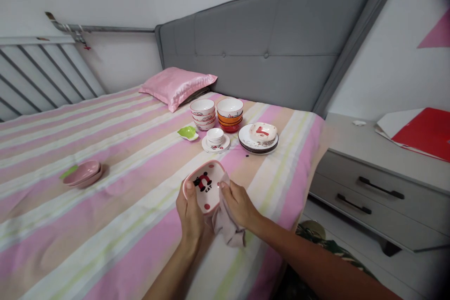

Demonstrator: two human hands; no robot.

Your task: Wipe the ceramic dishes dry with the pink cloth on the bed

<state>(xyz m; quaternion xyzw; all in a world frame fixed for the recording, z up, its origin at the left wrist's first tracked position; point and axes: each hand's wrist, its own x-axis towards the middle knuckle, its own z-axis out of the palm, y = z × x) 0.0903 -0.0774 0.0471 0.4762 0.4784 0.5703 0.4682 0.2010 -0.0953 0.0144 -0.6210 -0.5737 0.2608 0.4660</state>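
My left hand (190, 213) grips a small squarish white dish (206, 184) with a pink rim, a cartoon cat and red dots, its thumb on the near rim. My right hand (238, 202) presses a pale pinkish-grey cloth (225, 225) against the dish's right side, fingers pinched on the cloth. Both hands hover over the striped bed (116, 150) near its right edge.
Further up the bed stand two stacks of bowls (203, 113) (229, 113), a green leaf dish (188, 132), small cups on saucers (215, 139), and plates topped by a dish (259, 137). Pink dishes (83, 173) lie left. A pink pillow (176, 85), grey headboard and nightstand (379, 173) surround.
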